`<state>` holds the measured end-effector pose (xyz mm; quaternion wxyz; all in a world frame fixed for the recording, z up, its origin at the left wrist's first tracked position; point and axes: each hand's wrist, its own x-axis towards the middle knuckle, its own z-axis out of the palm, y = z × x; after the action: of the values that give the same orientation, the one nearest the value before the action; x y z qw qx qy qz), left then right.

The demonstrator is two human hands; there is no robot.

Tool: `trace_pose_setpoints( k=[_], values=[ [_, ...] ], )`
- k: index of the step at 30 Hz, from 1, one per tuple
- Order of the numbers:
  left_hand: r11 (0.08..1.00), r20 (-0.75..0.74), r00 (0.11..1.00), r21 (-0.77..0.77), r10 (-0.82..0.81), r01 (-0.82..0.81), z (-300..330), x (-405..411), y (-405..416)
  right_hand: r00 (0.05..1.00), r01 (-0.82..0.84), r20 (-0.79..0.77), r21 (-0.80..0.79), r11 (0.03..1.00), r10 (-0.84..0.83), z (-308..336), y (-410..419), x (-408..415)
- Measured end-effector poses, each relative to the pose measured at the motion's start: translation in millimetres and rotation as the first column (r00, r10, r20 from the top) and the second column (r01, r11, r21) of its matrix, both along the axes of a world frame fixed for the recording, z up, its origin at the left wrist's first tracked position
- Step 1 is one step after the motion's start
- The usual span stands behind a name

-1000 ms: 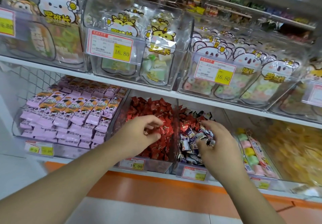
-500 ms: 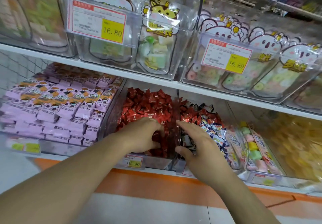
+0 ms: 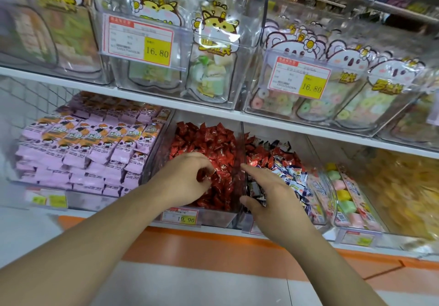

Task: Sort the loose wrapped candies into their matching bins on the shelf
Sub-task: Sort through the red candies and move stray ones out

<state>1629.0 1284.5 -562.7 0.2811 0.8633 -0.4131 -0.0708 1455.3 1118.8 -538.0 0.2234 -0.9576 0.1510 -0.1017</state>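
Note:
A clear bin [image 3: 219,218] on the lower shelf is full of red wrapped candies [image 3: 209,142]. My left hand [image 3: 186,178] is in it, fingers curled down and pinching red candies near the front. The bin to its right holds blue-and-white wrapped candies [image 3: 291,172] with red wrapped candies [image 3: 260,156] mixed in at the back. My right hand [image 3: 273,201] lies over the front of that bin. Its index finger is straight and points at the clear divider [image 3: 243,144], the thumb is spread, and the other fingers are hidden.
Purple packets [image 3: 83,148] fill the bin at the left. Pastel sweet packs [image 3: 344,198] and yellow candies [image 3: 403,186] lie to the right. The white upper shelf [image 3: 166,101] overhangs closely and carries clear bins with 16.80 tags [image 3: 140,39]. An orange base strip [image 3: 213,246] runs below.
My right hand moved left from the blue-and-white candies to the divider and spread its index finger. My left hand sank lower into the red candies. The view came closer to the shelf.

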Motion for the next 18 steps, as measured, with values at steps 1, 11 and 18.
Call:
trace_pose_setpoints(
  k=[1, 11, 18],
  values=[
    [0.999, -0.049, 0.998, 0.027, -0.042, 0.043, 0, -2, -1, 1.0, -0.001, 0.0, -0.01, 1.0, 0.001, 0, 1, 0],
    [0.919, -0.171, 0.963, 0.304, -0.208, 0.252, -12, 4, -27, 1.0, -0.002, 0.004, -0.019, 1.0, 0.002, -3, -2, 2],
    [0.989, -0.132, 0.984, 0.078, -0.117, 0.128, -8, 9, -22, 1.0, 0.001, -0.016, -0.009, 1.0, -0.002, -2, -4, 2]
  ],
)
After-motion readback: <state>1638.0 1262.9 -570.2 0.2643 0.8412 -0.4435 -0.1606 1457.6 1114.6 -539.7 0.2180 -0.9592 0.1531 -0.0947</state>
